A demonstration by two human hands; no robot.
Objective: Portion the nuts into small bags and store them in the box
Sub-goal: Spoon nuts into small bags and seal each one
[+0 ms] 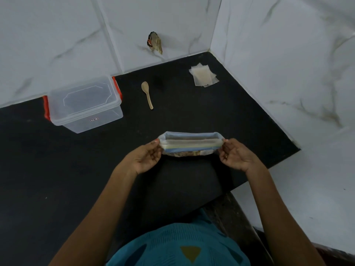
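A large zip bag of nuts [190, 144] stands on the black counter [76, 169] in the middle, its mouth pulled open. My left hand [147, 156] pinches the bag's left end and my right hand [235, 155] pinches its right end. The nuts show only as a brown strip at the bag's lower edge. A clear plastic box [84, 106] with red clips and its lid on sits at the back left. A small wooden spoon [147, 95] lies behind the bag. A stack of small clear bags [204, 74] lies at the back right.
White marble-tiled walls [288, 54] close the counter at the back and right, meeting in a corner. A broken hole [155, 43] marks the back wall. The counter's front right edge drops off beside my right forearm.
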